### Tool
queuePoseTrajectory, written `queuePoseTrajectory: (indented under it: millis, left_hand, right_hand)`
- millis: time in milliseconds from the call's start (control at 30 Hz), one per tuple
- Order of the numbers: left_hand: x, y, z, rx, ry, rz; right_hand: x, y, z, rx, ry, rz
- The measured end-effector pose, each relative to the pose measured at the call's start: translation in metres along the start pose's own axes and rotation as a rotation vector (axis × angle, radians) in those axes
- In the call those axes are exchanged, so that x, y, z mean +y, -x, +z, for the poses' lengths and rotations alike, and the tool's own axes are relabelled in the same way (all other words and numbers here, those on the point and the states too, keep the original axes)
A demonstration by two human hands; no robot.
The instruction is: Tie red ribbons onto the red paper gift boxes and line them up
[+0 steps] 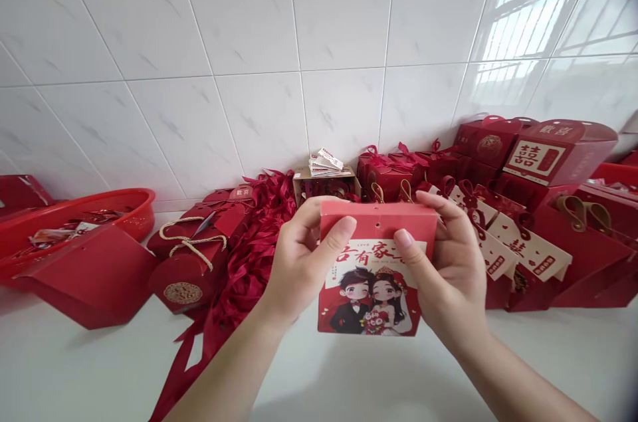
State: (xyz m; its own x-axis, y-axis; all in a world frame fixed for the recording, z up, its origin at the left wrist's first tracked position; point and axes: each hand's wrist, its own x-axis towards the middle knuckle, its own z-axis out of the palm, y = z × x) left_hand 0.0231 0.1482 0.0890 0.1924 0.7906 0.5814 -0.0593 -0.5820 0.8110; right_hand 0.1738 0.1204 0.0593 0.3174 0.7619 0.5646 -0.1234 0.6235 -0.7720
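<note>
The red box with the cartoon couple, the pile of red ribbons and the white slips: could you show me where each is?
Red box with the cartoon couple (375, 265): head view, middle of its printed front.
Pile of red ribbons (255, 242): head view, mid-pile.
White slips (325, 164): head view, middle of the stack.

Left hand (304, 262) and right hand (451, 269) were curled in a grip.
Left forearm (224, 365) sloped from 7 o'clock, left thumb (339, 237) pointed to 2; right forearm (513, 369) from 4–5, right thumb (415, 257) to 11.
</note>
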Motion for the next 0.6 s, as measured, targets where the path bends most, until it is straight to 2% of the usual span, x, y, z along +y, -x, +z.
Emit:
queuePoseTrajectory:
  millis: [100,167,233,300,367,433,467,533,600]
  left_hand:
    - [-0.003,0.002,0.003,0.025,0.042,-0.052]
    - [-0.005,0.003,0.004,0.123,0.063,-0.025]
    - [-0.006,0.002,0.005,0.166,0.055,0.033]
    - [-0.006,0.001,0.003,0.087,0.015,0.062]
    - [-0.004,-0.001,-0.002,-0.017,0.002,0.018]
    - [0.000,-0.004,-0.011,-0.033,0.013,-0.039]
    - [0.002,-0.006,-0.018,0.012,0.013,-0.039]
    - [0.009,-0.009,-0.036,0.174,-0.008,0.020]
    - [0.018,-0.012,-0.058,0.393,-0.076,0.138]
  right_hand:
    - [0.001,-0.001,-0.001,0.013,0.002,0.033]
    - [0.003,-0.002,-0.002,-0.001,-0.015,0.061]
    - [0.005,-0.001,-0.002,-0.010,-0.042,0.071]
    - [0.007,0.000,-0.001,-0.006,-0.058,0.074]
    - [0.009,0.000,0.001,0.000,-0.070,0.077]
    - [0.012,-0.001,0.005,-0.028,-0.092,0.077]
    - [0.015,-0.003,0.007,-0.052,-0.106,0.071]
    - [0.022,-0.007,0.012,-0.100,-0.078,0.051]
    - [0.035,-0.009,0.016,-0.203,0.112,0.011]
